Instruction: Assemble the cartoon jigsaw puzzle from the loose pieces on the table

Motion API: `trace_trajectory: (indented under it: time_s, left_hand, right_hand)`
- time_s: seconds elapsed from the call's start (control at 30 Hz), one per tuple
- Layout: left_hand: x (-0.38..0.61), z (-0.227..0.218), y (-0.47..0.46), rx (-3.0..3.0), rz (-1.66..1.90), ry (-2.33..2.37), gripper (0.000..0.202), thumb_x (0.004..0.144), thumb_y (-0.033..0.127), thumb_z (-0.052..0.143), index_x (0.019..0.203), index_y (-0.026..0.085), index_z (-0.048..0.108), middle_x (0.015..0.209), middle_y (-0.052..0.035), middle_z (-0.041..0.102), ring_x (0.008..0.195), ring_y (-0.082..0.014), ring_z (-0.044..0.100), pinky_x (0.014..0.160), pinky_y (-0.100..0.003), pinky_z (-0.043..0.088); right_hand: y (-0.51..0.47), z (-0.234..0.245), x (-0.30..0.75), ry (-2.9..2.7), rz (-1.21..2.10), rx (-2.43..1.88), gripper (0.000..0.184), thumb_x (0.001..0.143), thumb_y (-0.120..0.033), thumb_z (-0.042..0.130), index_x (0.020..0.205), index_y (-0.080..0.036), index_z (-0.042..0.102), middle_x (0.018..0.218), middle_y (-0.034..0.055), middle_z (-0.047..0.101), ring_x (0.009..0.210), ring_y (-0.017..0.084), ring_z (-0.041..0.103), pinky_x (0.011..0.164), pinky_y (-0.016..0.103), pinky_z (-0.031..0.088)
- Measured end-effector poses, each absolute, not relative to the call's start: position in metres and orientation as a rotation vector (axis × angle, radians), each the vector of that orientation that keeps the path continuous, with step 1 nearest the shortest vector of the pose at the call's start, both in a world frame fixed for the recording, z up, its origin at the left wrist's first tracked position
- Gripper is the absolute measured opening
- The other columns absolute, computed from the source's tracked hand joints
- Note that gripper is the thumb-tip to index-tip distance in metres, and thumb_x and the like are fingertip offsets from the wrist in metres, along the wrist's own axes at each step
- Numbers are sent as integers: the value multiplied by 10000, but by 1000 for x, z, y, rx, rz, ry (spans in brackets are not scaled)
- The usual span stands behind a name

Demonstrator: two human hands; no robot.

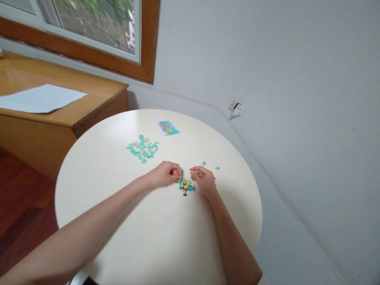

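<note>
A partly joined jigsaw puzzle (185, 185) lies flat on the round white table (142, 237), showing a yellow cartoon figure with teal around it. My left hand (168, 173) is curled at its upper left edge, fingers pinched, with a small teal puzzle piece (182, 173) at the fingertips. On the other side, my right hand (204, 179) hovers by the upper right edge. Its thumb and forefinger are pressed together, and what is between them is too small to make out. The fingers partly cover the puzzle's upper edges.
Several loose teal pieces (143, 149) form a heap at the back left. Behind the puzzle lies a printed picture card (168, 127). A few pinkish pieces (217, 168) are scattered right of my right hand. A wooden cabinet (101, 107) stands left, beneath a window.
</note>
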State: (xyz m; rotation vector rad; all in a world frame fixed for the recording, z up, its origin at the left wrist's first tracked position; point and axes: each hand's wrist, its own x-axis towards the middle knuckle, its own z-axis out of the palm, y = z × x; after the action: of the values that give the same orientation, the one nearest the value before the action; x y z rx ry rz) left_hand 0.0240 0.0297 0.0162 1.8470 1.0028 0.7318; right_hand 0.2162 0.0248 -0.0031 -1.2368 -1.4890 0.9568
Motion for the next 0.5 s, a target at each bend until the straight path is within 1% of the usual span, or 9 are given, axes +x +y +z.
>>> trace_trajectory:
  time_s: [0.2, 0.37, 0.5]
  left_hand:
    - [21, 17, 30, 1842, 683, 968, 104, 700, 185, 553, 731, 132, 637, 526, 38, 571, 491, -82, 484, 498, -174, 369]
    - [20, 19, 28, 1860, 655, 953, 99, 661, 140, 539, 707, 133, 626, 509, 48, 562, 481, -78, 471, 502, -170, 359]
    - [20, 23, 25, 1879, 629, 947, 94, 653, 133, 533, 688, 139, 620, 488, 56, 545, 465, -76, 454, 498, -170, 350]
  right_hand:
    - [25, -5, 217, -1533, 915, -1234, 250, 667, -421, 647, 730, -180, 631, 510, -7, 589, 493, 129, 554, 487, 253, 443]
    - [25, -5, 216, -1535, 916, -1227, 250, 664, -424, 647, 720, -182, 623, 503, -10, 581, 490, 124, 548, 496, 250, 442]
    - [25, -5, 217, -1549, 917, -1232, 254, 669, -427, 640, 722, -179, 622, 504, -11, 578, 485, 125, 544, 495, 250, 437]
